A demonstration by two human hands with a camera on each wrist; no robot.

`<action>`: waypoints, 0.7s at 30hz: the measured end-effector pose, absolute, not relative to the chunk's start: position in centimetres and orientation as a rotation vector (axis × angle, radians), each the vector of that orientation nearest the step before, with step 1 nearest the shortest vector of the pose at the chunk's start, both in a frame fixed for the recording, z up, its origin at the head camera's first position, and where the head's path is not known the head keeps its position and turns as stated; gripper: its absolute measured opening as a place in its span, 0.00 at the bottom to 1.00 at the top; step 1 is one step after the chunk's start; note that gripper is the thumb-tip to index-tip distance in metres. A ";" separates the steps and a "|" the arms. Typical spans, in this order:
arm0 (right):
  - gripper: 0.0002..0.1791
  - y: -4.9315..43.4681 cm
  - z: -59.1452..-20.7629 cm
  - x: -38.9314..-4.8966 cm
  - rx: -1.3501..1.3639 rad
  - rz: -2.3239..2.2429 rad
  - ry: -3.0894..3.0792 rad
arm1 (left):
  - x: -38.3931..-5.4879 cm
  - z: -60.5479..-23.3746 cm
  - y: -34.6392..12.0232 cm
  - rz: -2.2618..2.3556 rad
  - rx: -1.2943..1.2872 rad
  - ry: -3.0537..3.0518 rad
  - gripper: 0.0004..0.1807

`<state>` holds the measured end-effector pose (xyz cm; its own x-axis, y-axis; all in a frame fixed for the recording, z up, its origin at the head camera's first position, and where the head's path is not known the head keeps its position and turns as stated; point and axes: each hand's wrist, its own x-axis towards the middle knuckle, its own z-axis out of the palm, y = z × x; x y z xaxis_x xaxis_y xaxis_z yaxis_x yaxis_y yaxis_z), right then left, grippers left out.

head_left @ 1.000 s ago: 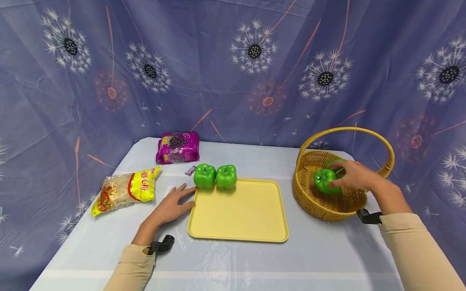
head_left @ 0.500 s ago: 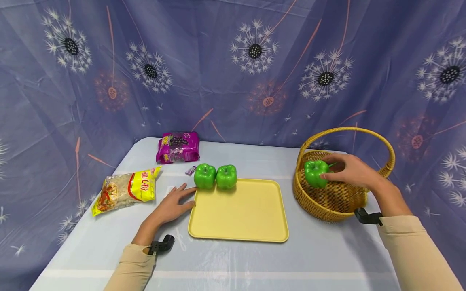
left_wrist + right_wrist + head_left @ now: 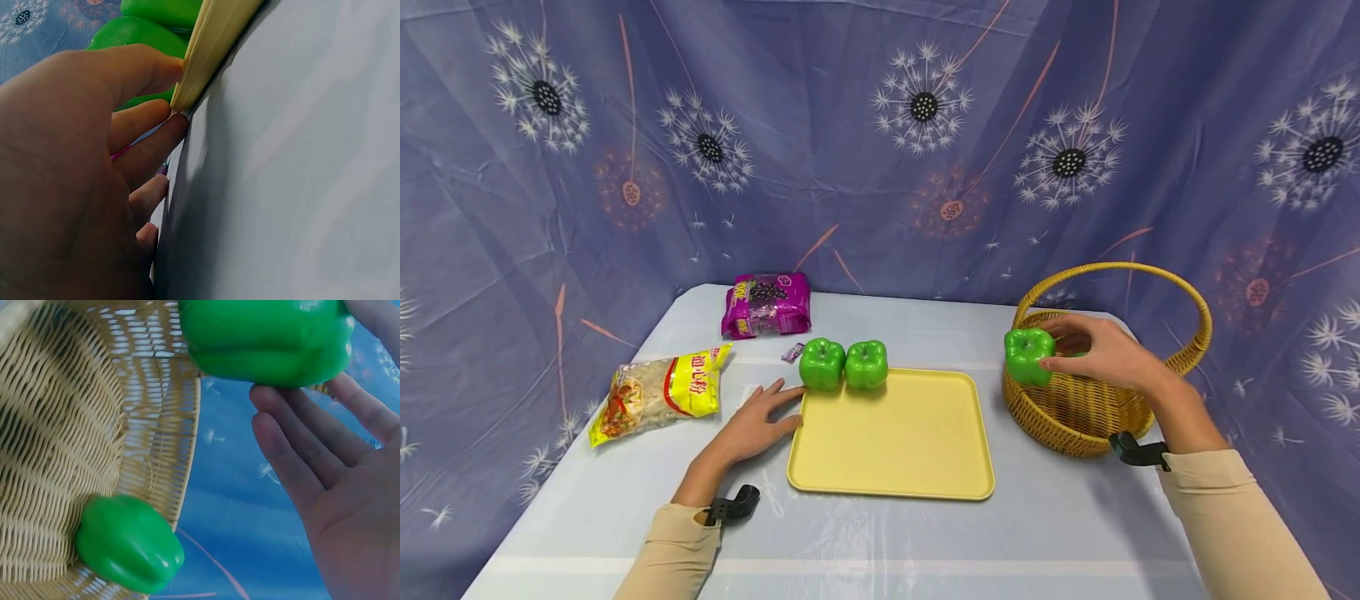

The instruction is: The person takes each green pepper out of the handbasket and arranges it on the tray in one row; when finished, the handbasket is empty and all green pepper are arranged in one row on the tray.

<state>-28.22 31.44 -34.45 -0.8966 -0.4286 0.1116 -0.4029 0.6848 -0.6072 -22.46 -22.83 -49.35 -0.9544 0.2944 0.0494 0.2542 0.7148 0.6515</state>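
Observation:
My right hand [image 3: 1097,350] pinches a green bell pepper [image 3: 1028,357] between thumb and fingers, over the left rim of the wicker basket [image 3: 1045,425]. In the right wrist view, another green bell pepper [image 3: 128,544] lies inside the basket. It is mostly hidden behind my hand in the head view. My left hand [image 3: 758,423] rests on the table, its fingertips touching the left edge of the yellow tray [image 3: 891,442]. Two more bell peppers, a left one [image 3: 822,363] and a right one [image 3: 866,364], sit side by side at the tray's back left corner.
A yellow noodle bag [image 3: 658,393] lies to the left of my left hand. Behind the tray are a purple snack bag [image 3: 767,305] and a small purple wrapped candy [image 3: 792,352]. The basket's tall handle [image 3: 1112,267] arches above it. A patterned curtain [image 3: 850,167] hangs behind the table.
My right hand has lifted the bell pepper from inside the basket and carried it left to the basket's rim. The left hand and the tray have stayed where they were.

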 end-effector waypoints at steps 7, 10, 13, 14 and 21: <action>0.30 30.2 -34.1 -27.9 -0.704 -1.028 2.864 | -22.5 -49.4 -22.9 1.073 0.465 2.859 0.30; 0.30 30.1 -34.6 -28.4 -0.722 -1.072 2.850 | -22.6 -49.5 -23.0 1.064 0.465 2.871 0.30; 0.31 29.5 -34.9 -28.7 -0.746 -1.126 2.819 | -22.6 -49.5 -23.0 1.064 0.463 2.871 0.30; 0.32 29.3 -35.1 -28.8 -0.761 -1.135 2.810 | -22.6 -49.5 -23.0 1.067 0.463 2.868 0.30; 0.32 27.3 -35.7 -29.1 -0.776 -1.182 2.760 | -22.5 -49.5 -23.0 1.065 0.457 2.867 0.30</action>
